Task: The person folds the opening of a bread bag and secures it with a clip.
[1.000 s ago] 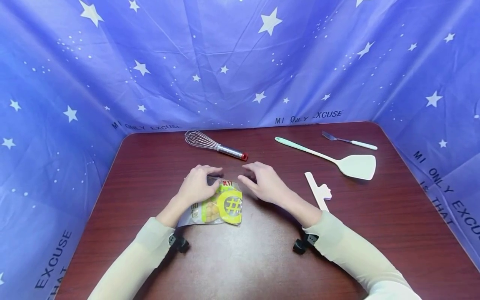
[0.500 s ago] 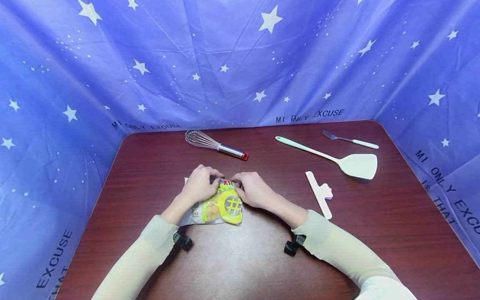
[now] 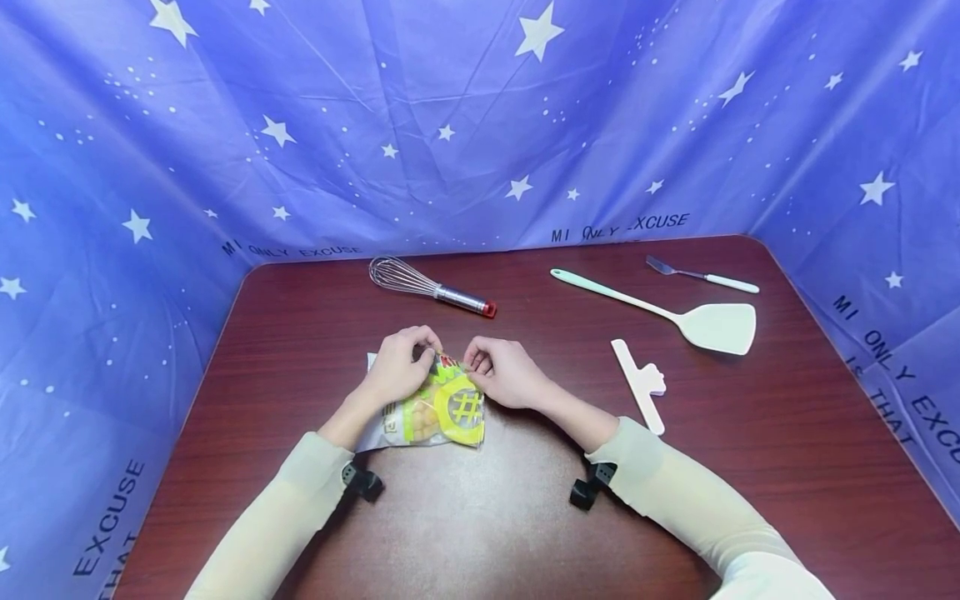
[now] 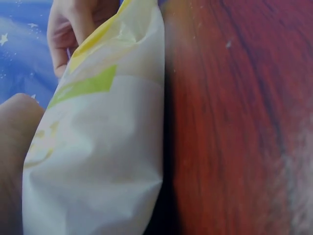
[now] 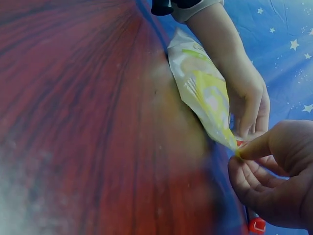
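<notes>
A yellow, green and clear food bag [image 3: 450, 408] with pale pieces inside lies on the table, its top edge lifted a little. My right hand [image 3: 510, 371] pinches the bag's upper right corner between thumb and forefinger, plain in the right wrist view, where the bag [image 5: 210, 103] narrows to that corner. At the upper edge, my left hand [image 3: 397, 367] pinches the bag near the red lettering; its palm covers part of the bag's left side. The bag's pale side [image 4: 112, 147] fills much of the left wrist view.
A whisk [image 3: 435, 287] with a red-tipped handle lies behind the hands. To the right are a white bag clip [image 3: 641, 387], a pale green spatula [image 3: 716, 327] and a fork [image 3: 705, 277]. A blue starry curtain [image 3: 450, 192] surrounds the dark red table [image 3: 262, 333].
My right hand has come left from beside the bag and taken hold of its corner. The left fingers now pinch the top edge, which has risen and creased slightly.
</notes>
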